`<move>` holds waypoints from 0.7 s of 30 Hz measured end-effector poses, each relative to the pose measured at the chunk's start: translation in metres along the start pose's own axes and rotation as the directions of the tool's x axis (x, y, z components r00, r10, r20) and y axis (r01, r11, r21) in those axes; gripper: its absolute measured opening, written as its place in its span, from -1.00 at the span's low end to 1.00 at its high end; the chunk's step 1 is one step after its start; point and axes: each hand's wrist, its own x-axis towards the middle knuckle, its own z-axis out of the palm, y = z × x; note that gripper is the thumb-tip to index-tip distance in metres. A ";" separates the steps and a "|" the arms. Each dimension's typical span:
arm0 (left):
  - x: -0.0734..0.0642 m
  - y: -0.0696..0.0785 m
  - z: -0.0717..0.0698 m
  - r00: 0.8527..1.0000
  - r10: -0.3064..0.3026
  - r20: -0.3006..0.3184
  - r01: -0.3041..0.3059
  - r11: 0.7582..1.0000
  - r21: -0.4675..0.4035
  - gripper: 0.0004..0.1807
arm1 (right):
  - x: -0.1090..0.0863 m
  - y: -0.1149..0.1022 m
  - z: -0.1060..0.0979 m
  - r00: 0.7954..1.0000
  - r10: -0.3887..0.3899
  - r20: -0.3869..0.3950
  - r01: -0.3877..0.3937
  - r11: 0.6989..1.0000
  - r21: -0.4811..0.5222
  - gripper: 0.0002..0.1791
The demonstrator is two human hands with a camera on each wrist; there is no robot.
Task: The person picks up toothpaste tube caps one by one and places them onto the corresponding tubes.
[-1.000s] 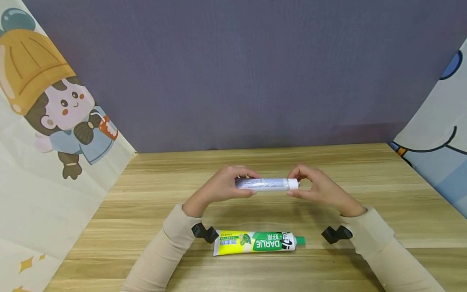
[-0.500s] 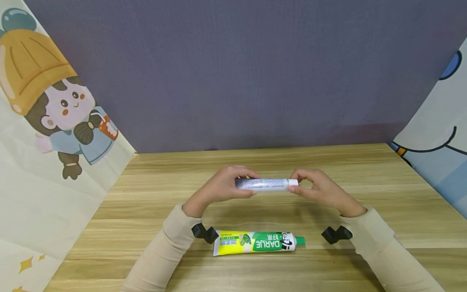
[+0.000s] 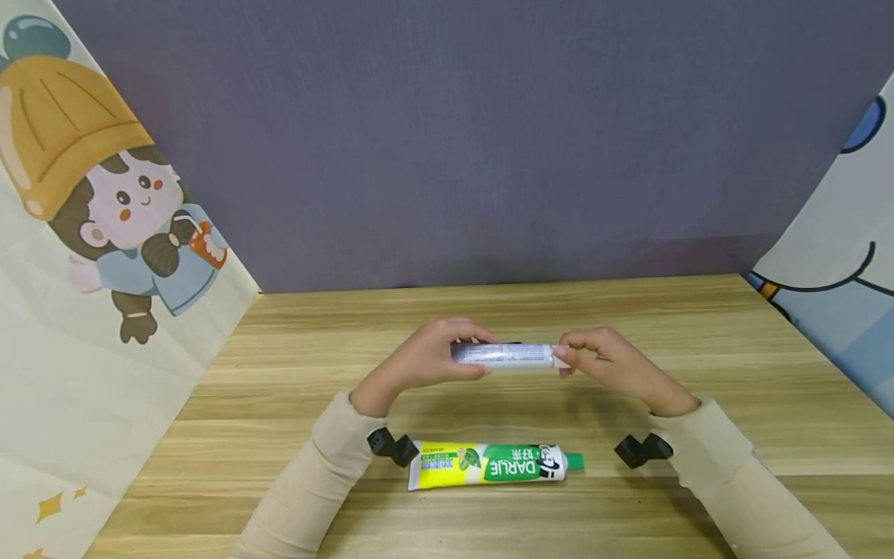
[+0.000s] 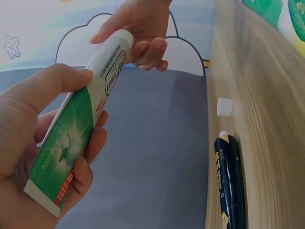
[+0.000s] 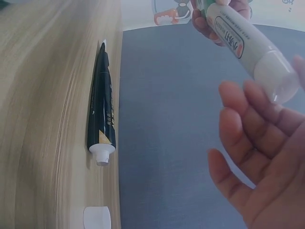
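Note:
My left hand point(image 3: 431, 355) grips a green and white toothpaste tube point(image 4: 71, 138) by its flat end, holding it level above the table. At the other end is a white cap point(image 5: 277, 78), and the thumb and fingertips of my right hand point(image 3: 601, 359) pinch it. Below the hands, a yellow and green Darlie toothpaste tube point(image 3: 489, 464) lies on the table, its green cap on. In the wrist views a black toothpaste tube point(image 5: 101, 105) lies uncapped, its white nozzle bare. A loose white cap point(image 4: 224, 107) stands beside that nozzle. The held tube mostly hides the black one in the head view.
The wood-grain table point(image 3: 335, 326) ends at a grey-purple back panel point(image 3: 454, 140). Cartoon-printed side panels point(image 3: 126, 256) flank it left and right. Small black wrist devices point(image 3: 644, 450) sit on both sleeves.
My right thumb has moved up over the white cap and its fingers have shifted round it, in a turning motion. The left hand and the Darlie tube look nearly still.

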 end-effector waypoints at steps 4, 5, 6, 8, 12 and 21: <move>0.001 0.000 0.000 1.000 -0.004 0.001 0.004 1.000 0.003 -0.64 | -0.001 0.003 -0.001 1.000 -0.007 0.005 0.007 1.000 0.010 -0.77; 0.001 0.000 0.000 1.000 -0.006 0.001 0.006 1.000 0.003 -0.64 | -0.001 0.003 -0.002 1.000 -0.004 0.002 0.004 1.000 0.011 -0.82; 0.001 0.000 0.000 1.000 -0.009 -0.001 0.009 1.000 0.002 -0.64 | -0.001 0.003 -0.002 1.000 0.005 -0.005 -0.005 1.000 0.010 -0.88; 0.001 0.000 0.000 1.000 -0.018 -0.002 0.018 1.000 0.002 -0.63 | -0.002 0.003 -0.003 0.999 0.025 -0.023 -0.025 1.000 -0.003 -0.88; 0.001 0.000 0.000 0.999 -0.034 -0.004 0.034 0.999 -0.005 -0.63 | 0.000 0.003 -0.002 0.998 0.028 -0.059 -0.030 0.999 -0.036 -0.61; 0.001 -0.001 0.000 1.000 -0.027 -0.002 0.027 1.000 -0.005 -0.63 | 0.001 0.004 0.000 0.990 -0.091 -0.111 0.082 0.993 -0.079 -0.53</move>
